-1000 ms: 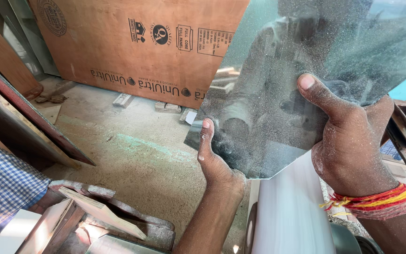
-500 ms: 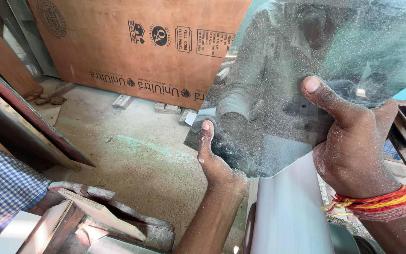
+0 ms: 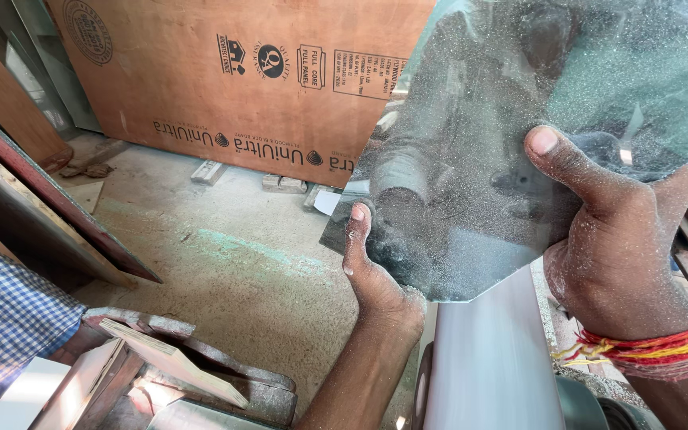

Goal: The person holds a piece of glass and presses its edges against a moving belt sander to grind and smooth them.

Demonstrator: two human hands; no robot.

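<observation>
Setting: dusty concrete floor (image 3: 224, 263), with a brown plywood sheet (image 3: 224, 72) leaning behind the glass pane
Glass pane (image 3: 519, 135): dusty, cut corners, held tilted above a pale belt wheel (image 3: 491, 366)
Left hand (image 3: 372, 275): fingers closed round the pane's lower left edge, thumb on its face
Right hand (image 3: 623, 255): grips the pane's lower right edge, thumb pressed flat on its face

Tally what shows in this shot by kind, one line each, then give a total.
Glass panes, dusty, held by both hands: 1
Hands on the pane: 2, left hand and right hand
Brown plywood boards leaning behind: 1
Grey belt rollers under the pane: 1
Red and yellow wrist threads: 1
Total: 6
</observation>
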